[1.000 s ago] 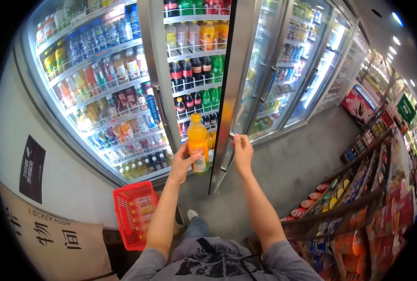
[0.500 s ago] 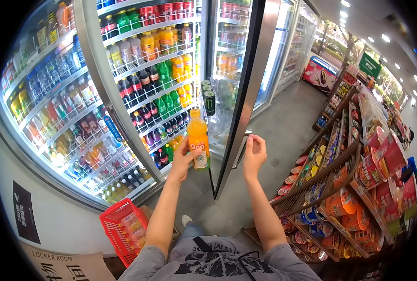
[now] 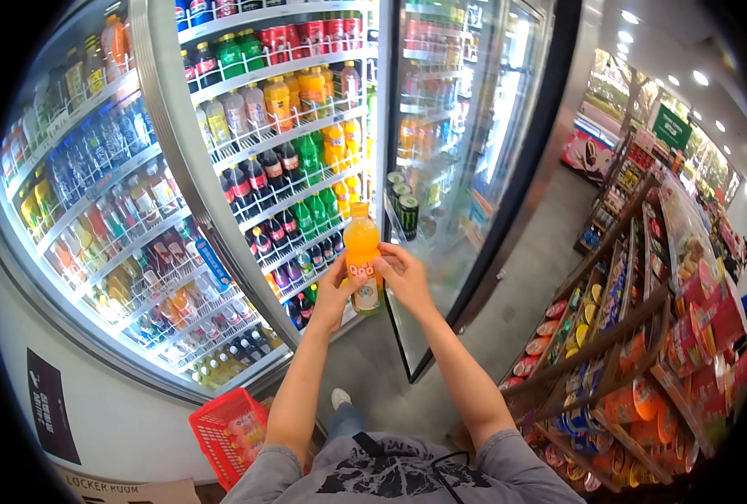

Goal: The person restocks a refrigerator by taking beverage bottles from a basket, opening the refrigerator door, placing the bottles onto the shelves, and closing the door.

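In front of the opened drinks fridge I hold an orange juice bottle (image 3: 361, 239) upright, its cap at the top. My left hand (image 3: 336, 296) is closed round its lower left side. My right hand (image 3: 403, 275) has its fingers against the bottle's right side near the label. Behind the bottle, the fridge shelves (image 3: 285, 202) carry rows of cola, green and orange bottles. The glass fridge door (image 3: 466, 202) stands swung open to the right of my right hand, and black energy drink cans (image 3: 407, 214) show beside its inner edge.
A red shopping basket (image 3: 209, 424) with several orange-coloured bottles sits at lower left. Racks of instant noodles and snacks (image 3: 625, 353) line the right side. Grey floor (image 3: 508, 269) runs between door and racks. A closed fridge door (image 3: 96, 202) is at left.
My right hand has left the area of the door handle and come to the bottle, which both hands now touch. The door appears wider open, and the view has shifted a little.
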The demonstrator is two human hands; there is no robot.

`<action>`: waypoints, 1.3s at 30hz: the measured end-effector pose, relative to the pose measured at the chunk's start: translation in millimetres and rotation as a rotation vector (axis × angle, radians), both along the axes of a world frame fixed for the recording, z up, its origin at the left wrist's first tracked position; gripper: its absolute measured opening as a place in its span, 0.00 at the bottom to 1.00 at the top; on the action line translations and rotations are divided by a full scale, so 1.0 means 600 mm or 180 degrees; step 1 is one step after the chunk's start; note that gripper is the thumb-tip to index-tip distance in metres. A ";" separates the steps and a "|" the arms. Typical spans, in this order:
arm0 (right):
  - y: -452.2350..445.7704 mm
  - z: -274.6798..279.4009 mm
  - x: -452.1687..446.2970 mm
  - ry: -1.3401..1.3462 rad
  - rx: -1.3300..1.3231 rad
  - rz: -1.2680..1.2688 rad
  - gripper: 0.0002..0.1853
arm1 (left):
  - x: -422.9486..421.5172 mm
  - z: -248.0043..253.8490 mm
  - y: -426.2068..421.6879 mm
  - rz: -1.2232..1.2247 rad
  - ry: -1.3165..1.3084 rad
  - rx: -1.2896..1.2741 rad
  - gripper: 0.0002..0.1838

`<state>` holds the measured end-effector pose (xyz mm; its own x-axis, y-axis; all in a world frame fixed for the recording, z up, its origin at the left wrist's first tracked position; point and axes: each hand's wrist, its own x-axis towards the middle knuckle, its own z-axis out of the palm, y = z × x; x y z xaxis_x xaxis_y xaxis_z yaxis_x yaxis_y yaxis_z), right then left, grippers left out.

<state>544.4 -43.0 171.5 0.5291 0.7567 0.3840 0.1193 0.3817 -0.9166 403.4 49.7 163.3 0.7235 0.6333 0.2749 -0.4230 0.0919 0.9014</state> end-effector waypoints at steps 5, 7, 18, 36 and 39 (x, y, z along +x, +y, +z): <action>0.163 0.034 0.010 -0.0322 -0.0106 0.0098 0.22 | 0.001 0.017 0.136 0.0346 -0.0002 -0.0201 0.38; 0.229 0.048 0.013 -0.0335 -0.0115 0.0196 0.22 | 0.000 0.033 0.195 0.0383 -0.0014 -0.0165 0.37; 0.512 0.102 0.031 -0.0177 0.0042 0.0543 0.23 | -0.002 0.109 0.446 0.0588 0.0068 0.0036 0.36; 0.548 0.089 0.217 -0.0729 -0.0453 -0.0031 0.31 | 0.219 0.083 0.606 -0.0153 0.0456 0.0490 0.43; 0.566 0.097 0.253 -0.1001 -0.0558 -0.0172 0.30 | 0.257 0.092 0.632 -0.0077 0.0630 0.0715 0.43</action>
